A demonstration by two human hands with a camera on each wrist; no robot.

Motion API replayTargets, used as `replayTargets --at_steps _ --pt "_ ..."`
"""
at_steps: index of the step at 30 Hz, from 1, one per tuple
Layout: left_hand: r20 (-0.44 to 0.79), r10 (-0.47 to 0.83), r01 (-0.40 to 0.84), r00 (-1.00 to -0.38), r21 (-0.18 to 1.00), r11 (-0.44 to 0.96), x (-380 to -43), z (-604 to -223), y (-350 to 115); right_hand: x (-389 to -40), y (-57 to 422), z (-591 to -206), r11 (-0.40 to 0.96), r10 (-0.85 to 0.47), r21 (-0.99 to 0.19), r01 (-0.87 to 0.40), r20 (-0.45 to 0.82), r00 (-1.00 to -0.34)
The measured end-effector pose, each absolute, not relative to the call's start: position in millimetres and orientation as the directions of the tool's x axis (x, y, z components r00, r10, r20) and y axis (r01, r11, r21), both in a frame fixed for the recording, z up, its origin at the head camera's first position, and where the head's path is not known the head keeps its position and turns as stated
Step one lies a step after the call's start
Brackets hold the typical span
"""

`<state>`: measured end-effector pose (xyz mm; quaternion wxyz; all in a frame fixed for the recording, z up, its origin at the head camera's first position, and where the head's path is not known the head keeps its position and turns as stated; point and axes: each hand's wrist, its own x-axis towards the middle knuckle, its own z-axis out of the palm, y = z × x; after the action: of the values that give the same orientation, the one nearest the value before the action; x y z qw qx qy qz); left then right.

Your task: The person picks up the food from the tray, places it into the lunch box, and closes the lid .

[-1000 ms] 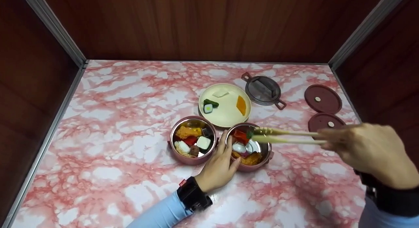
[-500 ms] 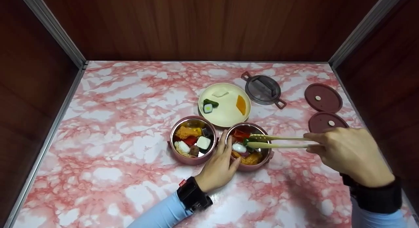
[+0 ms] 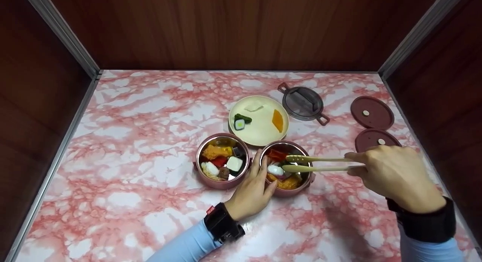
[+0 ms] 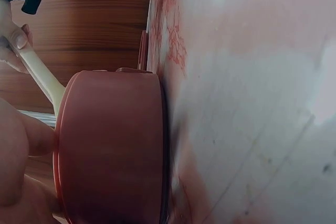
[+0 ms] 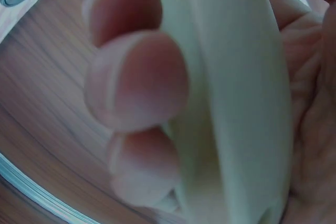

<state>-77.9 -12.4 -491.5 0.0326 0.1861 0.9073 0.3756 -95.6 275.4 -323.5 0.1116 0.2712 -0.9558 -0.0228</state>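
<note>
My right hand [image 3: 399, 175] grips wooden-looking tongs [image 3: 320, 159], its fingers curled round them in the right wrist view. The tips of the tongs reach into the right pink bowl [image 3: 288, 192] and stand apart. Beneath them lie a white egg-like piece [image 3: 275, 170], red food [image 3: 276, 155] and orange-brown food [image 3: 289, 182]; some dark green shows, partly hidden by the tongs. My left hand [image 3: 250, 196] rests with fairly straight fingers at this bowl's left rim, thumb at the near side. In the left wrist view the bowl's side [image 4: 110, 145] stands close beside the fingers.
Left of it stands another pink bowl [image 3: 222, 184] with mixed food pieces. Behind are a cream plate [image 3: 260, 136] with several food pieces, a grey lid with two handles [image 3: 301, 104], and two maroon lids [image 3: 371, 121] at right. Wooden walls enclose the table.
My right hand moved left and slightly forward, bringing the tongs' tips lower into the right bowl. A green piece between the tips dropped down among the food. My left hand stayed put.
</note>
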Motion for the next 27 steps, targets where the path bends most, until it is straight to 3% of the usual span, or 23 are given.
replayTargets --at_steps 9,20,27 --pt "0.101 0.365 0.33 -0.926 0.687 0.647 -78 -493 -12 -96 281 -324 0.85 -0.525 0.097 -0.518 0.229 -0.819" --pt "0.09 0.362 0.321 -0.928 0.688 0.651 -79 -493 -13 -99 296 -330 0.831 -0.521 0.121 -0.543 0.511 -0.683" --pt "0.083 0.366 0.318 -0.927 0.692 0.648 -78 -492 -12 -117 297 -359 0.854 -0.47 0.089 -0.512 0.554 -0.687"
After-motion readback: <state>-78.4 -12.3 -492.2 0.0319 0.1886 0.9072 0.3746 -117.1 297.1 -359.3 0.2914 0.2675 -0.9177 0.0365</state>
